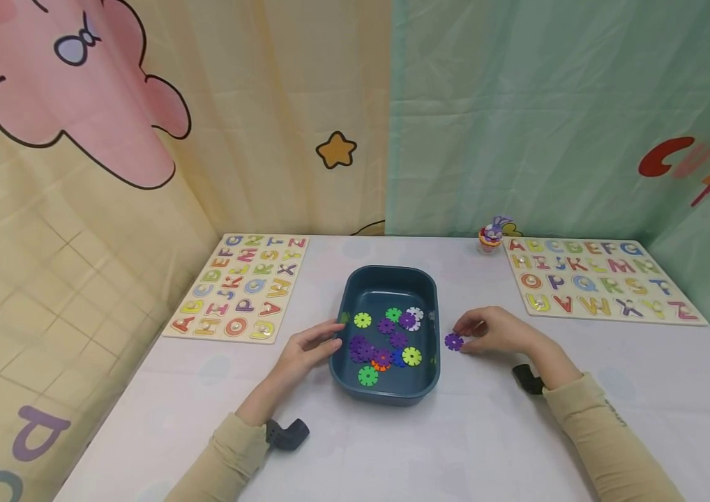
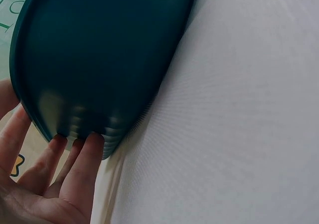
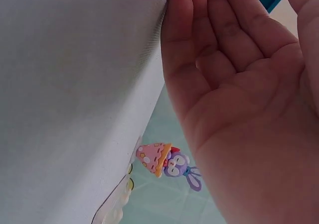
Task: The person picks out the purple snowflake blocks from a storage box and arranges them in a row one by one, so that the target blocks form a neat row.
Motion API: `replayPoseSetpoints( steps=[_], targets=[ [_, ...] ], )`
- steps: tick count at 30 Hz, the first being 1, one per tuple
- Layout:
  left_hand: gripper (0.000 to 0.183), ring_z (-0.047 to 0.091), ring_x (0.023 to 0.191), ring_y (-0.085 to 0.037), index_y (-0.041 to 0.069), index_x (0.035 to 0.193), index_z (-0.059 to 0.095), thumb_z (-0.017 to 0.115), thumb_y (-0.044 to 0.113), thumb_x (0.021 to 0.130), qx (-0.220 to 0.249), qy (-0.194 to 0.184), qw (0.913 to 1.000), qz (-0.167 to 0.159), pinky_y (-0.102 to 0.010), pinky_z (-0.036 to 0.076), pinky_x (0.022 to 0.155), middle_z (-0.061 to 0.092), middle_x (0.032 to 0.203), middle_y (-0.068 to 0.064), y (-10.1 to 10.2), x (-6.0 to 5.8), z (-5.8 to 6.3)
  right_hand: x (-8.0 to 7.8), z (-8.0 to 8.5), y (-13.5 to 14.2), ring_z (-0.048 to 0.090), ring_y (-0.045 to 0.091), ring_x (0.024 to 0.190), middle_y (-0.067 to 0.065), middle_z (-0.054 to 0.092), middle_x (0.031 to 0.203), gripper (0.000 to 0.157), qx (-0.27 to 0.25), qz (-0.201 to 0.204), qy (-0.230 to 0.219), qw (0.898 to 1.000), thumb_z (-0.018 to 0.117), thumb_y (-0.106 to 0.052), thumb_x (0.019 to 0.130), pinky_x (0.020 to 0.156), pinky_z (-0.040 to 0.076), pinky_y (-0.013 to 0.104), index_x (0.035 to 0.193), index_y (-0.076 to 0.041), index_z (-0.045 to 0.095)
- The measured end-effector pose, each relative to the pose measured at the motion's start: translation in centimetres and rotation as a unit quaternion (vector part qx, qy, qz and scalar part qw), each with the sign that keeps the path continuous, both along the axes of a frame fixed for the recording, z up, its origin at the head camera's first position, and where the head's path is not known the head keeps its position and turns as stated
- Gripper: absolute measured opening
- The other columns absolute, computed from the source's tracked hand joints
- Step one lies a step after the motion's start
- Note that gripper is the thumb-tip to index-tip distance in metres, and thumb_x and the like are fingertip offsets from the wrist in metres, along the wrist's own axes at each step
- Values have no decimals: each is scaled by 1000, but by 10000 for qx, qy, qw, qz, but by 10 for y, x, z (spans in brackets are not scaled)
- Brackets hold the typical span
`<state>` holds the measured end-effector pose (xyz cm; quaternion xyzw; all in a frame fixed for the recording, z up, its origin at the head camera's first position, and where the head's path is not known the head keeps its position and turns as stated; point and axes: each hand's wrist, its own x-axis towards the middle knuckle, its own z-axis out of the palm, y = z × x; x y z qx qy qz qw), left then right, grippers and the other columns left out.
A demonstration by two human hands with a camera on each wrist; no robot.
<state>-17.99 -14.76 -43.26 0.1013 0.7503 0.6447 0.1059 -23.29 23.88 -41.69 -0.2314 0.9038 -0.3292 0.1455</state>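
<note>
Sleeves (image 1: 220, 457) lie nearest us, with the white table (image 1: 393, 457) beneath. Our left hand (image 1: 306, 354) has its fingers loosely extended, the tips touching the left side of the dark blue tub (image 1: 386, 399); light contact like this should steady the tub without tipping it. Our right hand (image 1: 502, 331) pinches a purple notched disc (image 1: 453, 342) by its edge, thumb on one side and fingers on the other, just outside the tub's right wall. Whether the disc touches the table, we cannot tell. Much of its face is uncovered, so we judge this edge hold sound, provided we press gently: something so thin could spin or slip. Any sideways move toward that wall calls for height first.

Within the tub, loose discs (image 1: 386, 326) lie on the floor, some overlapping; we would handle those singly.

Farther off, a left letter board (image 1: 220, 334), a right letter board (image 1: 551, 307) and a small figurine (image 1: 491, 236) sit apart from our hands, before a printed curtain (image 1: 518, 104).
</note>
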Motion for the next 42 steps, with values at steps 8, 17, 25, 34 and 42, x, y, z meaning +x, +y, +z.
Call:
replayPoseSetpoints(
  steps=[8, 17, 25, 34, 42],
  targets=[
    [44, 42, 130, -25, 13, 126, 61, 69, 30, 86, -26, -13, 10000, 41, -34, 47, 95, 41, 145, -2, 0, 0, -1, -2, 4, 6, 59, 19, 89, 3, 65, 99, 35, -387, -121, -226, 9989, 79, -26, 76, 81, 52, 33, 104, -7, 66],
    [46, 42, 129, -27, 10, 127, 60, 69, 29, 86, 28, 53, 10000, -11, -34, 47, 94, 41, 145, -4, -1, -1, -3, -6, 21, 0, 59, 26, 97, 16, 64, 107, 40, -1356, -426, 78, 9898, 77, -25, 79, 85, 51, 27, 109, -1, 62],
    [43, 43, 129, -25, 12, 125, 61, 69, 29, 86, 64, 53, 10000, -3, -33, 47, 94, 43, 143, -3, -1, -1, -1, -18, 40, -27, 59, 27, 103, 13, 63, 109, 40, -1722, -1, 520, 9837, 79, -21, 77, 93, 47, 49, 110, -4, 64],
    [42, 42, 129, -24, 13, 125, 62, 68, 30, 87, -25, 47, 10000, 35, -34, 44, 98, 43, 143, -2, 0, -1, -1, -35, 54, -58, 59, 31, 106, 16, 63, 113, 43, -1087, 948, 374, 9888, 79, -29, 77, 93, 46, 51, 112, -8, 64],
    [44, 41, 130, -24, 11, 126, 60, 68, 29, 87, 1, 50, 10000, -17, -34, 44, 97, 41, 145, -3, 0, 1, -1, -51, 53, -83, 61, 31, 104, 14, 64, 111, 44, -504, 1592, -118, 9859, 80, -23, 76, 91, 50, 39, 111, -2, 64]
  ],
)
